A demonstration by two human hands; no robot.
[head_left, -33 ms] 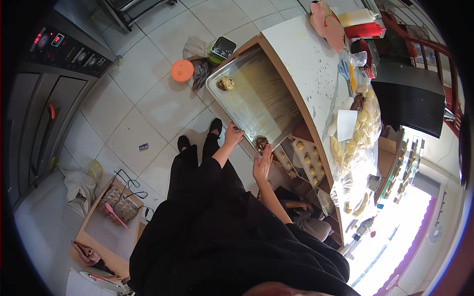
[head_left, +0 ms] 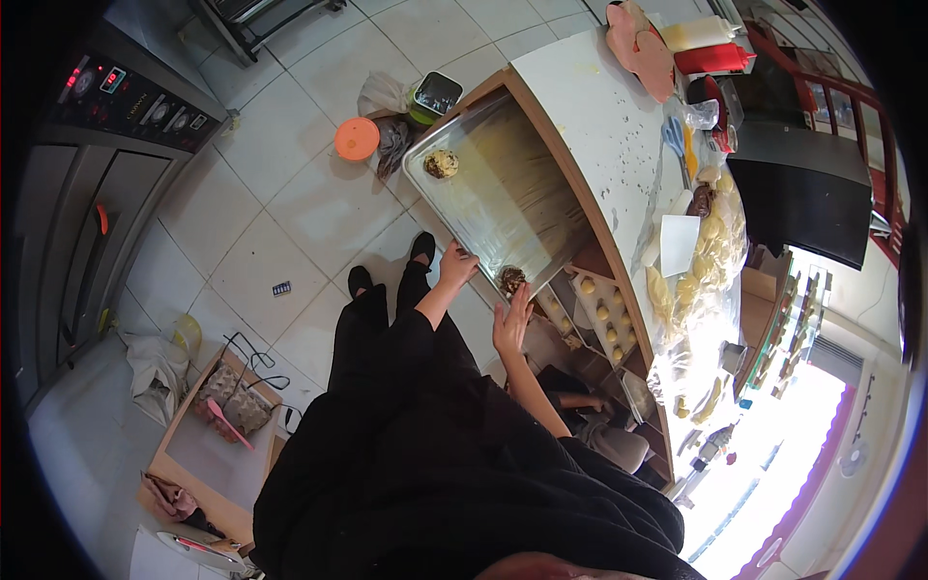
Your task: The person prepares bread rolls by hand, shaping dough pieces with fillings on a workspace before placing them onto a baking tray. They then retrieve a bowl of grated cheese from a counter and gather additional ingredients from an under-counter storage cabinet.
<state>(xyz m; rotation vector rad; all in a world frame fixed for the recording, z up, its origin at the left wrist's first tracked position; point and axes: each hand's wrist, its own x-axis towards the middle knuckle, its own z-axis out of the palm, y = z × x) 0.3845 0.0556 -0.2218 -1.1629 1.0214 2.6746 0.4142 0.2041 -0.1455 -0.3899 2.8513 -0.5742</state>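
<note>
A metal baking tray [head_left: 527, 174] juts out from a shelf under the counter. My left hand [head_left: 458, 262] has its fingers closed around the tray's near rim. Two dough balls sit far apart on the tray. One, pale with dark topping [head_left: 442, 164], lies in the far left corner. The other, a dark-coated dough ball [head_left: 511, 279], is at the near edge. My right hand [head_left: 512, 324] is held with fingers stretched out, the tips right at the dark-coated ball. Whether they press on it I cannot tell.
White countertop [head_left: 599, 126] bears squeeze bottles [head_left: 710, 58] and plastic-covered dough [head_left: 688, 290]. Lower, a tray of dough balls [head_left: 611, 329] stands near another person's arm [head_left: 580, 399]. An oven [head_left: 116, 193] is at left; an orange-lidded tub [head_left: 357, 139] and a wooden box [head_left: 193, 454] stand on the floor.
My right hand has shifted very slightly beside the dark-coated dough ball. My left hand and the tray have stayed where they were.
</note>
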